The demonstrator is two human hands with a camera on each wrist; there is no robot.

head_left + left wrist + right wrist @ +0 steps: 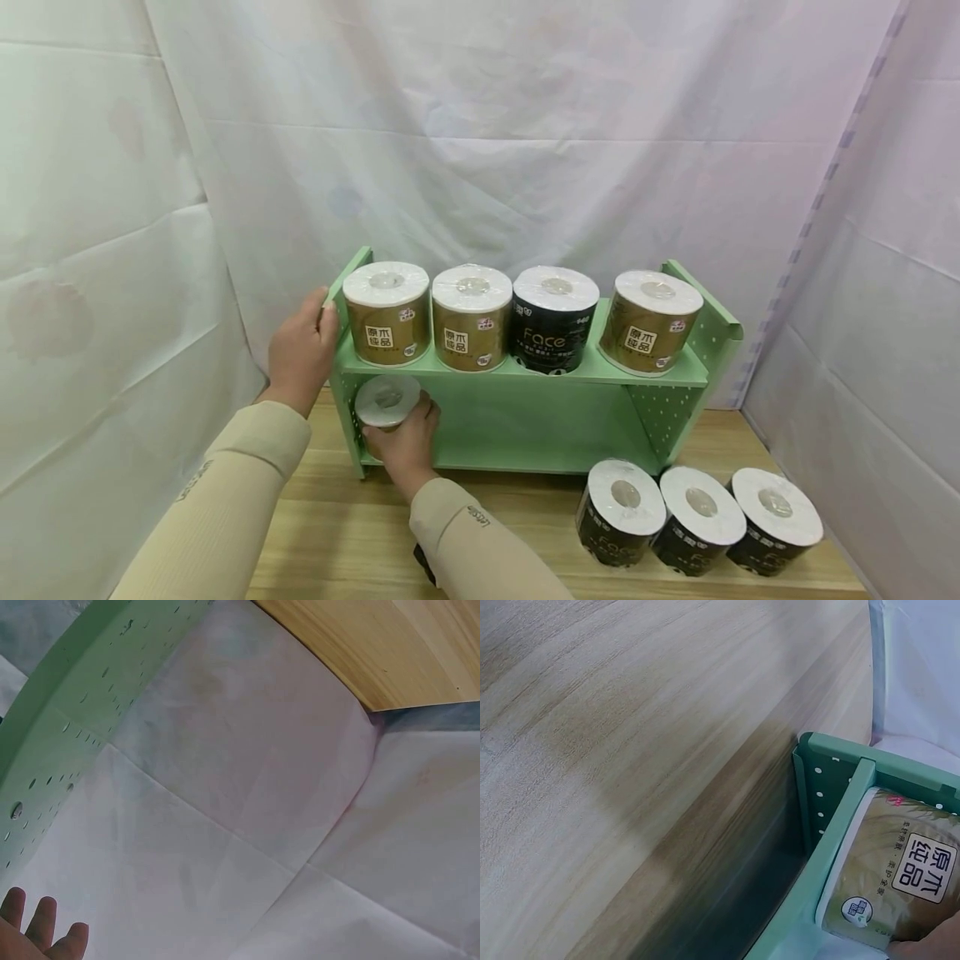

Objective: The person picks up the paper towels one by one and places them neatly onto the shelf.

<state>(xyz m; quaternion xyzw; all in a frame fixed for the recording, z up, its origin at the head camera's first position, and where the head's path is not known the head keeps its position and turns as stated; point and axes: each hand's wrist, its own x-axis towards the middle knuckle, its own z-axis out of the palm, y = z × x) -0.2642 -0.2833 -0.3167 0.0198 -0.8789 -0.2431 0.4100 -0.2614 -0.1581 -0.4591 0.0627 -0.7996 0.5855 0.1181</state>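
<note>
A green two-tier shelf rack (525,421) stands on the wooden table. My left hand (303,350) grips the rack's left side panel (82,697) near its upper front edge; several of its fingertips (46,922) show in the left wrist view. On the lower tier, at the left end, my right hand (411,437) holds a toilet roll (387,400) in a gold-brown wrapper, standing upright. The right wrist view shows a gold-brown wrapped roll (892,870) within the green frame, a finger touching its lower edge. My right hand hides most of the held roll's side.
Gold-brown rolls (386,321) (472,321) (651,325) and one black-wrapped roll (553,321) stand on the upper tier. Three black-wrapped rolls (621,517) (697,525) (775,525) stand on the table (330,525) at the front right. White cloth (480,150) surrounds the table.
</note>
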